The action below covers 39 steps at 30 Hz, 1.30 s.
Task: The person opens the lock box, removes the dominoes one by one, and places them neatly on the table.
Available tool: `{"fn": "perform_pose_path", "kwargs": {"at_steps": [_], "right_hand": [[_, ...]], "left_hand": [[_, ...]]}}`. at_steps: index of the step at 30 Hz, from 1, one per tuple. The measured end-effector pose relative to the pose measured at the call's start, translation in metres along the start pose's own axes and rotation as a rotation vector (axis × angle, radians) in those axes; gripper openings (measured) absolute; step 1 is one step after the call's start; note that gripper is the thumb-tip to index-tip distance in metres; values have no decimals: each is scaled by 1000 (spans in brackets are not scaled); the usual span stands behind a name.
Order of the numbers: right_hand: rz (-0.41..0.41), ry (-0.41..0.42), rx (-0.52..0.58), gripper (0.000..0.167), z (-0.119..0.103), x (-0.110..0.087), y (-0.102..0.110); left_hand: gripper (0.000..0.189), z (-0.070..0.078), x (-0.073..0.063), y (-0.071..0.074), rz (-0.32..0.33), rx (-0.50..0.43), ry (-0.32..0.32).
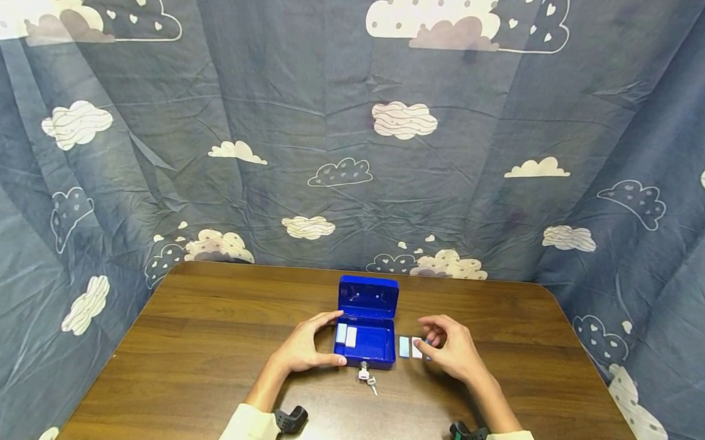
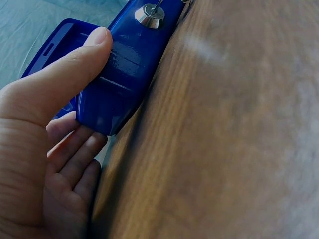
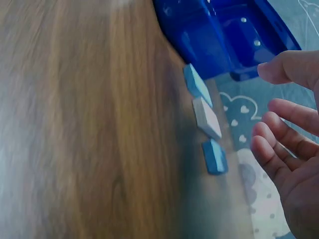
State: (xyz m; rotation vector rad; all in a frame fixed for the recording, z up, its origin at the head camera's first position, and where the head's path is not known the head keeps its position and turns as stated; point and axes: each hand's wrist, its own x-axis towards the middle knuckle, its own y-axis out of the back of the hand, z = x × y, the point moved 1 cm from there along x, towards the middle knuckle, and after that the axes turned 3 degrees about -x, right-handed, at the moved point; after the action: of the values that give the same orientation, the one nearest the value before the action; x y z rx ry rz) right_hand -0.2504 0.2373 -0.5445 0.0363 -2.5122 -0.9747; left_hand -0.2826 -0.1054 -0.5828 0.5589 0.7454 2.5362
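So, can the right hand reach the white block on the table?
Probably yes: the right hand looks empty and close to the white block, with nothing lying on top of it.

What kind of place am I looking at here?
Probably an indoor recording booth, though I can't be certain: cloud-print fabric hangs around a wood-grain table, and black devices sit at both wrists.
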Motion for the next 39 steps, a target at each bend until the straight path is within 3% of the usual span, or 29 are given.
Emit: {"fn": "perform_pose_path", "kwargs": {"at_steps": [8, 20, 39], "right_hand": [[16, 59, 43, 37, -11, 7, -9], [-14, 64, 63, 37, -29, 18, -17], [-16, 93, 102, 39, -40, 25, -33]], "left_hand": [[96, 1, 0, 0, -3, 0, 2], [97, 2, -1, 1, -10, -7, 7], [98, 2, -1, 1, -10, -6, 23]]}}
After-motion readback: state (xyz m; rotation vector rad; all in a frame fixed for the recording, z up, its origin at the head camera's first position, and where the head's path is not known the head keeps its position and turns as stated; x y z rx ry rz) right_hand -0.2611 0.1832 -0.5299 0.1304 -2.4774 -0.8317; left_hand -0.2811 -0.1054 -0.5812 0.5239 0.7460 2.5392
